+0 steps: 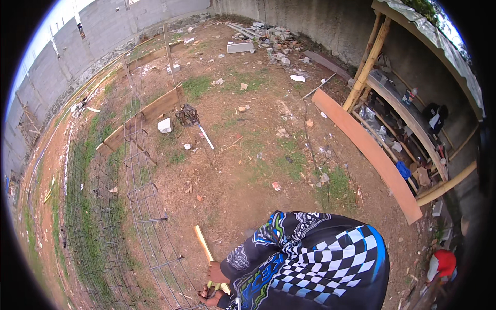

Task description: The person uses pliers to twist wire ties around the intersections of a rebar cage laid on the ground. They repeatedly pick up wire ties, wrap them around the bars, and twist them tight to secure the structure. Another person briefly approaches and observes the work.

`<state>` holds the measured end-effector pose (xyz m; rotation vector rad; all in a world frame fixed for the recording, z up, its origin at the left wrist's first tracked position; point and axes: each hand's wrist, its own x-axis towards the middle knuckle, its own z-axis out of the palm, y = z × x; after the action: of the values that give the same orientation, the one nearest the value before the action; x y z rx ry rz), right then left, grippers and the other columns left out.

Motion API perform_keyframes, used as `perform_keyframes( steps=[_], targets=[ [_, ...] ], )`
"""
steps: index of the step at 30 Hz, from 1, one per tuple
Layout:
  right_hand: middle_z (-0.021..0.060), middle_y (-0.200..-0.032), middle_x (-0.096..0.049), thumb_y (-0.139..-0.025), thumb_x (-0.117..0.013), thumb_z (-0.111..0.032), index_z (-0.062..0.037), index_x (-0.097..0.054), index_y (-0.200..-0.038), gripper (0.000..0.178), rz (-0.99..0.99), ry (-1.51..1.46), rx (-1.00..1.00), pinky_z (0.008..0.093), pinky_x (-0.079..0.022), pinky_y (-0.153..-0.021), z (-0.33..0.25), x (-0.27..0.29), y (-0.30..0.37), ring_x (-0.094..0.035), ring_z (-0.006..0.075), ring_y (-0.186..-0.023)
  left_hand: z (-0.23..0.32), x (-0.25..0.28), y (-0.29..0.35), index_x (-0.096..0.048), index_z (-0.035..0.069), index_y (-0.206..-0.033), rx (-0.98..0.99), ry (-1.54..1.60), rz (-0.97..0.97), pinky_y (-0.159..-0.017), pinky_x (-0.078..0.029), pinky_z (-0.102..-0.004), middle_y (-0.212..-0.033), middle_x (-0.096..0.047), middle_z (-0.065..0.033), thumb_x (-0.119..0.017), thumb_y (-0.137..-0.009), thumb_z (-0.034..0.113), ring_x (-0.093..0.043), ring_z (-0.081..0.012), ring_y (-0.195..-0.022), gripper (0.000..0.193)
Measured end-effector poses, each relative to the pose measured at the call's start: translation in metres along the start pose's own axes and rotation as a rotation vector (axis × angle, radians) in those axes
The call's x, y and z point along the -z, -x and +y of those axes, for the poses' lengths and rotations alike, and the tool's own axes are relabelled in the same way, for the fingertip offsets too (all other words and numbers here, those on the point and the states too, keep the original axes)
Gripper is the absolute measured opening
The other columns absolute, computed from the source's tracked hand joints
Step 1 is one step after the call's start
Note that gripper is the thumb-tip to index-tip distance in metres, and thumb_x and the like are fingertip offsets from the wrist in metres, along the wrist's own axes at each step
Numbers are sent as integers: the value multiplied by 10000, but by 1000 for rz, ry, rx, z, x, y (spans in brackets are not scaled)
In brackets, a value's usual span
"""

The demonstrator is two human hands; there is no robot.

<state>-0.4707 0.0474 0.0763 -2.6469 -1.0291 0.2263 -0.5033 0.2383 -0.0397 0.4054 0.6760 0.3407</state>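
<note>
Both my hands are close together at the lower edge, sleeves dark with blue and checkered print. My right hand (218, 272) is the upper one, its fingers curled down over a pale wooden strip (203, 244). Just below, my left hand (210, 295) is closed with bent fingers. A small yellowish piece (213, 285) shows between the hands; its kind is unclear, and what each hand grips is mostly hidden. Beside them the near end of a long rebar cage (158, 219) reaches my left hand and runs away toward the far left.
More rebar cages (88, 227) lie at left. Upright boards (163, 103) on stakes stand beyond, with a wire coil (187, 115) and white block (165, 125) nearby. A long brown plank (367, 160) lies before a bamboo-framed shelter (368, 64) at right. Rubble (279, 49) lies by the far wall.
</note>
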Motion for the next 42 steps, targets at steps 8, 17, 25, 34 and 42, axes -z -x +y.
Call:
perform_keyframes(
  steps=[8, 17, 25, 34, 42],
  targets=[
    [89, -835, -627, -732, -614, -249, -49, -590, -877, 249, 3, -7, 143, 411, -471, -663, 6, -29, -14, -637, 280, -805, -12, -28, 10, -478, 41, -842, 14, -193, 33, -690, -488, -358, -693, -484, -48, -493, -935, 238, -570, -231, -703, 218],
    [116, -837, -640, -725, -622, -232, -34, -599, -878, 252, -56, -30, 149, 429, -481, -682, 12, -29, -12, -641, 301, -820, -19, -54, 35, -506, 0, -970, 11, -291, 54, -697, -505, -369, -800, -541, -96, -471, -956, 301, -594, -236, -713, 303],
    [194, -838, -659, -718, -624, -197, 2, -624, -888, 262, -188, -322, -43, 459, -494, -735, 19, -10, -5, -638, 365, -853, -18, -101, 75, -531, -37, -1083, -40, -352, 38, -703, -521, -378, -894, -591, -138, -453, -975, 356, -615, -241, -723, 416],
    [239, -862, -632, -765, -586, -195, 13, -611, -927, 264, 56, -750, -346, 485, -476, -752, 51, 7, 2, -619, 400, -883, -23, -160, 76, -511, -78, -1177, -382, -1099, -250, -558, -494, -325, -824, -573, -158, -484, -947, 505, -563, -196, -639, 627],
    [231, -943, -622, -747, -534, -85, -98, -408, -1331, 598, 186, -684, -459, 474, -480, -761, 77, 43, 39, -627, 387, -843, -36, -194, 49, -566, -17, -1089, -181, -1306, -569, -338, -254, -248, -509, -359, 0, -471, -980, 393, -319, -85, -384, 434]
  ],
)
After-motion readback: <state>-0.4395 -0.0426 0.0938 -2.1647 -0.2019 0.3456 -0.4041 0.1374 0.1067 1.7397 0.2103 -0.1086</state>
